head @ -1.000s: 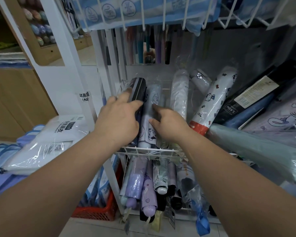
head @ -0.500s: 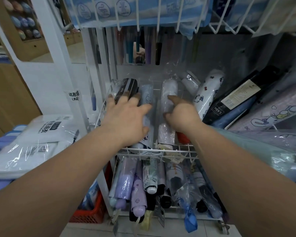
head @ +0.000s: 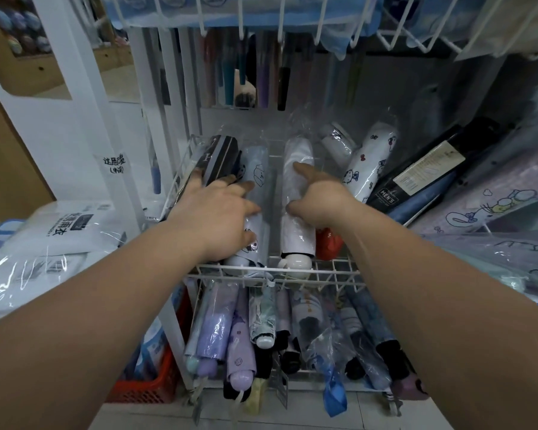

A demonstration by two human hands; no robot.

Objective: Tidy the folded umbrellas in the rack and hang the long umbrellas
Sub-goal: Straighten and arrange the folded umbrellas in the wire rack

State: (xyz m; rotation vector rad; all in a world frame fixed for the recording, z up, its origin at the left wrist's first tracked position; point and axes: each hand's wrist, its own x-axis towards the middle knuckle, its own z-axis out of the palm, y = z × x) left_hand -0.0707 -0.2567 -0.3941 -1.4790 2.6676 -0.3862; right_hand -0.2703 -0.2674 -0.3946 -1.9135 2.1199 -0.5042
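A white wire rack [head: 333,270] holds folded umbrellas in clear sleeves, lying side by side on its upper tier. My left hand [head: 218,212] lies flat with spread fingers across a black striped umbrella [head: 219,155] and a pale blue cartoon umbrella [head: 259,169] at the tier's left end. My right hand [head: 319,197] grips a white umbrella [head: 297,238] beside them, thumb on its left side and forefinger stretched along it. A narrow gap separates the pale blue and white umbrellas. Long umbrellas [head: 263,76] hang behind the rack.
A white cartoon-cat umbrella [head: 370,159] and a black boxed umbrella [head: 423,172] lean at the right. Several more folded umbrellas [head: 230,330] fill the lower tier. Bagged raincoats [head: 44,243] lie left, above a red basket [head: 149,389]. A wire shelf [head: 385,38] overhangs.
My left hand let go of the black striped umbrella and spread flat over it and the pale blue one. My right hand moved right from the pale blue umbrella to the white one.
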